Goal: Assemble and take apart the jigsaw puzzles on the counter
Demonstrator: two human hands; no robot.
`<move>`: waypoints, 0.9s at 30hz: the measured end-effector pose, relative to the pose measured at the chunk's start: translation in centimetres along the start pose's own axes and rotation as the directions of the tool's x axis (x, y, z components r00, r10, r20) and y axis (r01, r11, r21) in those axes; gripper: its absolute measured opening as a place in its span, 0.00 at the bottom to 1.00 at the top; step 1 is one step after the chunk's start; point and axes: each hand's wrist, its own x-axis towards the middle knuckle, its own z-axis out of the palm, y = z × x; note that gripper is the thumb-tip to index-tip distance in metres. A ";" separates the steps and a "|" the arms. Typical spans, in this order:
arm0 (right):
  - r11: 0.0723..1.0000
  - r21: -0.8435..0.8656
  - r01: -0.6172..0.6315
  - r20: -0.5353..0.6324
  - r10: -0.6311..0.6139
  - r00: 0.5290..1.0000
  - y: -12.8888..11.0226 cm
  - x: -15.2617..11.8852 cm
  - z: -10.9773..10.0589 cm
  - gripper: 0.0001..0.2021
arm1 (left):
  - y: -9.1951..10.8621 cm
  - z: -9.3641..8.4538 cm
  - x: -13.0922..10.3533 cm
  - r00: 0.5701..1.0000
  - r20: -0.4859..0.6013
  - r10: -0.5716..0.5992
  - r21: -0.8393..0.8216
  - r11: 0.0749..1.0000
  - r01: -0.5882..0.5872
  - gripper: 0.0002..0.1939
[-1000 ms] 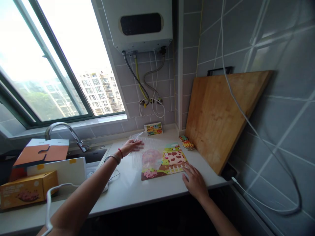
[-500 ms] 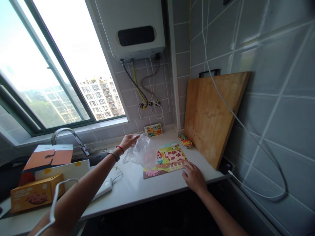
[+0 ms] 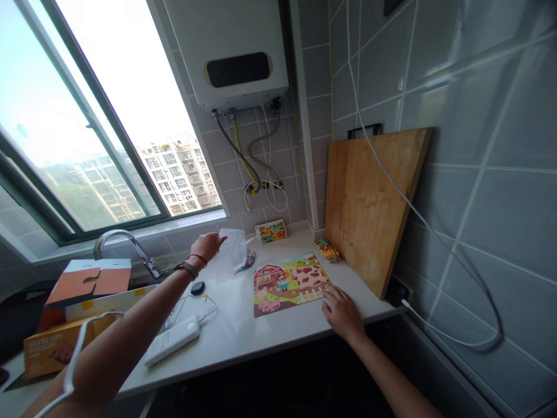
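In the head view, the left hand pinches a clear plastic bag, left of the farm picture on the counter. The right hand, open, touches the picture's right edge; a light, flat touch should steady it best.

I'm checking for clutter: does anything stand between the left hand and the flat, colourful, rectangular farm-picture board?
Yes. Clear, crinkled plastic wrapping in the left hand hangs on the side towards the farm-picture board, with a small, dark, multicoloured item beside its lower part. Nothing visible separates the right hand from the board.
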 end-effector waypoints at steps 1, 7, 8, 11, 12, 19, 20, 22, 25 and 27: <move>1.000 -0.005 0.001 0.004 -0.001 1.000 0.0 0.0 0.0 0.19 | -0.1 0.0 -0.1 1.000 0.016 -0.003 0.028 1.000 0.002 0.25; 1.000 -0.008 -0.013 0.013 0.013 1.000 -0.2 0.0 -0.4 0.19 | 0.2 0.3 -0.9 0.999 -0.020 0.042 0.224 0.974 -0.036 0.20; 1.000 -0.002 -0.011 0.013 0.011 1.000 -0.2 0.0 -0.4 0.19 | 0.5 0.3 -1.0 0.995 -0.032 0.091 0.284 0.956 -0.078 0.21; 1.000 0.023 -0.006 0.009 0.006 1.000 -0.2 0.0 -0.5 0.19 | 1.6 0.9 -1.6 0.960 0.001 0.281 0.408 0.876 -0.257 0.19; 1.000 0.029 -0.008 0.006 0.007 1.000 -0.2 0.0 -0.5 0.19 | 2.1 1.3 -2.0 0.940 0.033 0.340 0.407 0.854 -0.323 0.17; 0.999 0.037 -0.012 -0.001 0.012 1.000 -0.3 0.0 -0.5 0.19 | 6.2 7.9 -7.5 0.681 0.311 0.663 0.314 0.605 -0.732 0.11; 0.999 0.037 -0.014 -0.001 0.014 1.000 -0.3 0.0 -0.4 0.19 | 6.5 8.9 -8.4 0.657 0.330 0.678 0.307 0.581 -0.754 0.11; 0.999 0.052 -0.016 -0.003 0.016 1.000 -0.2 0.0 -0.4 0.19 | 7.1 10.7 -10.1 0.621 0.354 0.699 0.294 0.547 -0.784 0.12; 0.997 0.076 -0.011 -0.011 0.012 1.000 0.0 0.0 -0.1 0.19 | 7.2 12.5 -11.9 0.603 0.363 0.711 0.288 0.530 -0.798 0.13; 0.998 0.066 0.001 -0.009 0.000 1.000 0.1 0.0 -0.1 0.19 | 6.9 13.2 -12.6 0.602 0.362 0.712 0.286 0.530 -0.799 0.12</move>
